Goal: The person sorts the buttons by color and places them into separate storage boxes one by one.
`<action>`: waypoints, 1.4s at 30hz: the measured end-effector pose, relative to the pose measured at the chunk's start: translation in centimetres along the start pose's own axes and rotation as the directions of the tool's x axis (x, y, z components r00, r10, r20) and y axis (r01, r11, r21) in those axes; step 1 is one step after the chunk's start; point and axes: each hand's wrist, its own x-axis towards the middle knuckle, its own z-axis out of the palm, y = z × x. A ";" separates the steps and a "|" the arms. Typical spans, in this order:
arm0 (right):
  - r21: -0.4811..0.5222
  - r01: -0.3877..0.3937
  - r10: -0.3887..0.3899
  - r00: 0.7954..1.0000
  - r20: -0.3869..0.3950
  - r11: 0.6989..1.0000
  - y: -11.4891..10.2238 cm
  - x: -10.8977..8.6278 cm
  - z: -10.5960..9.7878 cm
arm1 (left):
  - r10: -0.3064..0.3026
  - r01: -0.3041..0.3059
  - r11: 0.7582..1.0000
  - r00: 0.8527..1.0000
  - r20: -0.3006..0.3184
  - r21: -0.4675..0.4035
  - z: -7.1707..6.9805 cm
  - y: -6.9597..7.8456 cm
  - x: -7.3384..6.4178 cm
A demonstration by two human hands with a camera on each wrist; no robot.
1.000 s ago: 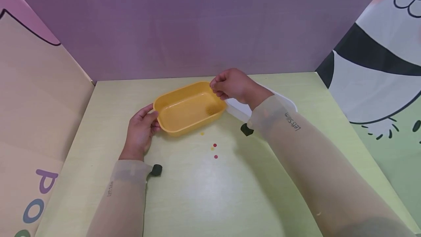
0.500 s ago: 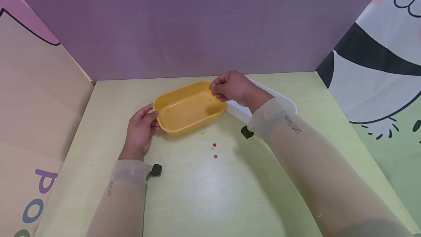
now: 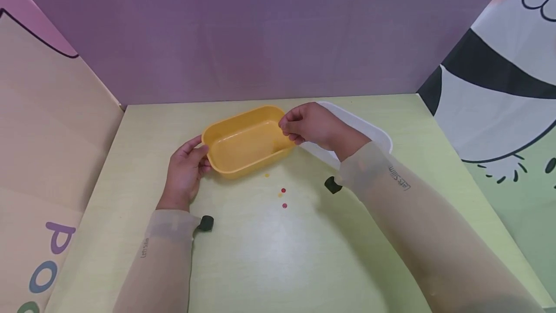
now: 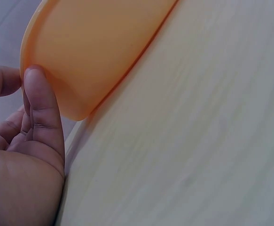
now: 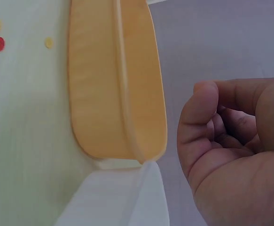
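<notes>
A yellow plastic bin stands on the pale table, angled toward the back. My left hand grips its left end, thumb on the outer wall and fingers at the rim. Over the bin's right end is my right hand, fingers curled and thumb tip meeting the index finger. Nothing shows between those fingertips in the right wrist view. Small round buttons lie in front of the bin: a red button, a second red button and yellow buttons. My right hand hides the bin's right end in the head view.
A white tray stands right of the bin, its near corner close against it and partly covered by my right forearm. A purple panel rises behind the table. Printed side panels flank it.
My right hand has come slightly toward me and to the right, showing more of the white tray's far corner. The left hand and the bin have stayed in place.
</notes>
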 end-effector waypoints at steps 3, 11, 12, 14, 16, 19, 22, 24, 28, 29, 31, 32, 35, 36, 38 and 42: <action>-0.015 0.007 -0.007 1.000 0.018 1.000 0.5 -0.6 0.3 | 0.005 -0.005 1.000 1.000 0.003 -0.005 0.0 0.0 0.0; -0.083 0.067 -0.061 0.995 0.074 0.994 1.8 -2.4 1.4 | 0.004 -0.004 1.000 1.000 0.001 -0.010 -0.1 0.1 -0.2; -0.092 0.076 -0.069 0.995 0.079 0.993 1.9 -2.7 1.5 | 0.006 -0.006 1.000 1.000 0.002 -0.010 -0.1 0.1 -0.2; -0.111 0.091 -0.081 0.993 0.089 0.990 2.4 -3.1 1.8 | 0.008 -0.008 1.000 1.000 0.000 -0.008 0.0 0.1 -0.3; -0.126 0.103 -0.091 0.991 0.099 0.987 2.8 -3.6 2.1 | 0.008 -0.008 1.000 1.000 -0.002 -0.010 0.0 0.1 -0.3; -0.146 0.111 -0.097 0.990 0.104 0.983 3.5 -4.2 2.5 | 0.005 -0.005 1.000 1.000 -0.003 -0.007 -0.1 0.1 -0.3; -0.158 0.116 -0.101 0.990 0.103 0.981 4.4 -4.7 2.8 | 0.003 -0.003 1.000 1.000 -0.001 -0.007 -0.1 0.1 -0.2; -0.166 0.115 -0.099 0.990 0.104 0.979 4.9 -5.0 3.1 | 0.003 -0.003 1.000 1.000 -0.001 -0.008 -0.2 0.1 -0.2; -0.213 0.102 -0.081 0.991 0.105 0.972 6.0 -5.0 3.9 | 0.002 -0.002 1.000 1.000 -0.003 -0.010 -0.2 0.2 -0.3; -0.224 0.097 -0.075 0.992 0.105 0.970 6.3 -4.9 4.1 | 0.003 -0.003 1.000 1.000 -0.002 -0.010 -0.2 0.2 -0.3; -0.239 0.094 -0.070 0.992 0.104 0.966 6.8 -4.8 4.5 | 0.004 -0.004 1.000 1.000 -0.001 -0.012 -0.1 0.3 -0.4; -0.245 0.093 -0.069 0.992 0.103 0.965 7.0 -4.7 4.7 | 0.005 -0.005 1.000 1.000 -0.001 -0.012 -0.1 0.3 -0.4; -0.276 0.101 -0.076 0.992 0.101 0.956 7.7 -4.5 5.2 | 0.006 -0.006 1.000 1.000 -0.001 -0.012 -0.1 0.3 -0.4; -0.284 0.104 -0.077 0.992 0.104 0.953 7.9 -4.5 5.4 | 0.005 -0.005 1.000 1.000 -0.002 -0.012 -0.1 0.3 -0.4; -0.315 0.112 -0.083 0.991 0.105 0.943 8.3 -4.4 5.6 | 0.002 -0.002 1.000 1.000 -0.005 -0.011 -0.1 0.3 -0.4; -0.364 0.133 -0.101 0.989 0.106 0.922 8.9 -4.2 6.0 | -0.004 0.004 1.000 1.000 -0.008 -0.014 -0.1 0.3 -0.3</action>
